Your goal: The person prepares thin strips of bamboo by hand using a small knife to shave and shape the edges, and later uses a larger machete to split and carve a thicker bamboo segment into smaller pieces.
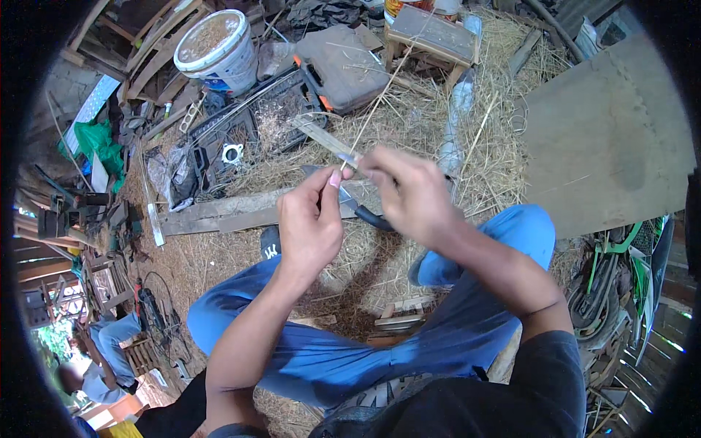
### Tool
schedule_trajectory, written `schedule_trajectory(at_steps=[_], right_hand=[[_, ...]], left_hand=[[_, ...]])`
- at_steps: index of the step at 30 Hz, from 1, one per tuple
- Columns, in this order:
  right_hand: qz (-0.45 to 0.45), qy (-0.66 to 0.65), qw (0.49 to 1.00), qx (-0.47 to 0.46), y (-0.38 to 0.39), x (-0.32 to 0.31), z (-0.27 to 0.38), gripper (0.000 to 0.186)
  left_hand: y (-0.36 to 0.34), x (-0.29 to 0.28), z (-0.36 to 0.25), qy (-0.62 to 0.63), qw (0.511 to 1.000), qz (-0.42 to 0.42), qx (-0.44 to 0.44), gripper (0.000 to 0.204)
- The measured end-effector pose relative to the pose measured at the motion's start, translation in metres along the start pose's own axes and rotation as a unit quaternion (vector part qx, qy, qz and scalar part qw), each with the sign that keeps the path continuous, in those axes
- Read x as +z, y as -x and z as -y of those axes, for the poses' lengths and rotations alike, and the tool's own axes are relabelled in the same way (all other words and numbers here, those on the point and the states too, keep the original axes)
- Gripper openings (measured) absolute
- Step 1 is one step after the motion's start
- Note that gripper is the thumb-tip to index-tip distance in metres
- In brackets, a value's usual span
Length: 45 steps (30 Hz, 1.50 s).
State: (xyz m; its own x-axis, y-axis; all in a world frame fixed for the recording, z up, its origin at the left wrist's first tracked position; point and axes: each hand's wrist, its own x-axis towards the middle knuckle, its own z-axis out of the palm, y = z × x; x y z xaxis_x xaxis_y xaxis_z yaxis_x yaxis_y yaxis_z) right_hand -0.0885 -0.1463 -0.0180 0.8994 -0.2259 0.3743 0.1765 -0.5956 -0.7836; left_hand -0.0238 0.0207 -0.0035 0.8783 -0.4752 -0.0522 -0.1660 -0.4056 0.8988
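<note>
My left hand (310, 223) is closed, its thumb and forefinger pinching the near end of a long thin strip (380, 95) that slants up and away. Close beside it my right hand (412, 193) is curled and somewhat blurred, fingertips near the same end; what lies in them is unclear. A flat, pale slat (318, 135) reaches from the fingers toward the far left. Whether the right hand grips this slat cannot be made out. Below and behind the hands is a knife with a curved black handle (374, 217), its blade partly hidden by my fingers.
Straw litters the ground around a wooden plank (226, 215). Farther off stand a dark tool case (343, 66), a white bucket (215, 51) and a small wooden stool (431, 36). A large flat board (606, 139) lies at right. Another person (109, 365) sits at lower left.
</note>
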Motion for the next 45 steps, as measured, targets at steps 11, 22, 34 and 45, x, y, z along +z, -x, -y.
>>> schedule_trajectory(at_steps=[11, 22, 34, 45], right_hand=[[-0.033, 0.005, 0.989, 0.141, -0.026, -0.020, -0.018, 0.013], [-0.222, 0.031, 0.969, 0.100, -0.055, -0.053, -0.121, 0.010], [-0.080, -0.418, 0.875, 0.231, -0.082, -0.068, -0.078, 0.035], [-0.041, -0.437, 0.869, 0.228, -0.086, -0.061, -0.091, 0.029]], left_hand=[[0.004, 0.004, -0.015, -0.027, 0.998, -0.026, 0.047, 0.022], [-0.005, -0.025, -0.001, -0.024, 1.000, 0.015, 0.009, 0.021], [-0.037, -0.091, 0.017, -0.113, 0.991, 0.062, 0.035, 0.020], [-0.063, -0.096, 0.028, -0.008, 0.998, -0.028, -0.059, 0.021]])
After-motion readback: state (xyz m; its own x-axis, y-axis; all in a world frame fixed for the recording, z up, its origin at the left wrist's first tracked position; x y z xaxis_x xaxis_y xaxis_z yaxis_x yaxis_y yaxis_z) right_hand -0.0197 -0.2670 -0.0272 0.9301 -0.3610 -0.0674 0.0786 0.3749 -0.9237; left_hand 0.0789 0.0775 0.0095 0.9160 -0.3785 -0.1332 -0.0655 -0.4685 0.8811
